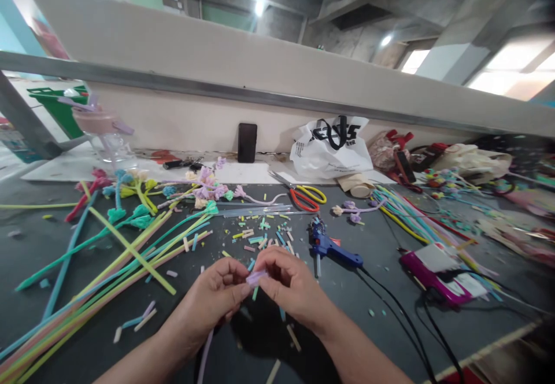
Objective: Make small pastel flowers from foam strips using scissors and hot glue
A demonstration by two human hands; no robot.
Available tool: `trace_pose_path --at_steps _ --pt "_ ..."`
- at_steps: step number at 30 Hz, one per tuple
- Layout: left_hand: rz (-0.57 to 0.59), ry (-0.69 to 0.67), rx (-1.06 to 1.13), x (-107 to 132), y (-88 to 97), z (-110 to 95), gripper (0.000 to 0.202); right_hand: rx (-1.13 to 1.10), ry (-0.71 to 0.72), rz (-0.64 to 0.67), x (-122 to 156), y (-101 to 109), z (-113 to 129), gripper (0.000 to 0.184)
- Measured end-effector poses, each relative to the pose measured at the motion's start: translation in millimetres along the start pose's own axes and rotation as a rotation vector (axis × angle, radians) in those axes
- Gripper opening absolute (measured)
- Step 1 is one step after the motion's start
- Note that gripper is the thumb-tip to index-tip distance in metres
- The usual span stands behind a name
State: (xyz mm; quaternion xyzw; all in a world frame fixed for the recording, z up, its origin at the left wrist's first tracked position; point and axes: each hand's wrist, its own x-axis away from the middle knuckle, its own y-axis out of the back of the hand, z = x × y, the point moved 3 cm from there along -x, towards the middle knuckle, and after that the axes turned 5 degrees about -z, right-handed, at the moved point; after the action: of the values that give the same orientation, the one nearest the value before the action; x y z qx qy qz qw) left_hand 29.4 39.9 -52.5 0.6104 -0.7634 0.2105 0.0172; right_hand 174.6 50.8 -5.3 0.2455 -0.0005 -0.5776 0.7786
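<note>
Between the fingertips of both hands is a small lilac piece of fuzzy pipe cleaner (256,278). My left hand (219,291) pinches it from the left, and my right hand (290,285) grips its right side with thumb and forefinger. A lilac stem (205,356) hangs below my left hand; whether it joins the small piece is hidden. Beyond the hands lie several short cut pieces in blue, yellow and pink (256,239). To the right rests a blue hot glue gun (336,250) with its cord. Scissors (303,194) with red and yellow handles lie farther back.
Long pipe cleaners (108,283) spread across the left, near finished-looking flower stems (141,219). A black phone (247,143) leans on the partition. A white bag (332,150), a clear cup (108,141) and a purple power strip (442,277) stand around the table.
</note>
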Motion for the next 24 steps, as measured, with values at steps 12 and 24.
trace_pose_path --at_steps 12,24 --pt "-0.085 -0.221 -0.287 0.7 4.6 3.0 0.013 -0.560 -0.498 -0.033 1.8 -15.7 -23.7 0.020" --pt "-0.108 -0.116 -0.243 1.0 -0.4 -2.4 0.018 -0.631 -0.542 0.010 1.4 -21.5 -24.8 0.018"
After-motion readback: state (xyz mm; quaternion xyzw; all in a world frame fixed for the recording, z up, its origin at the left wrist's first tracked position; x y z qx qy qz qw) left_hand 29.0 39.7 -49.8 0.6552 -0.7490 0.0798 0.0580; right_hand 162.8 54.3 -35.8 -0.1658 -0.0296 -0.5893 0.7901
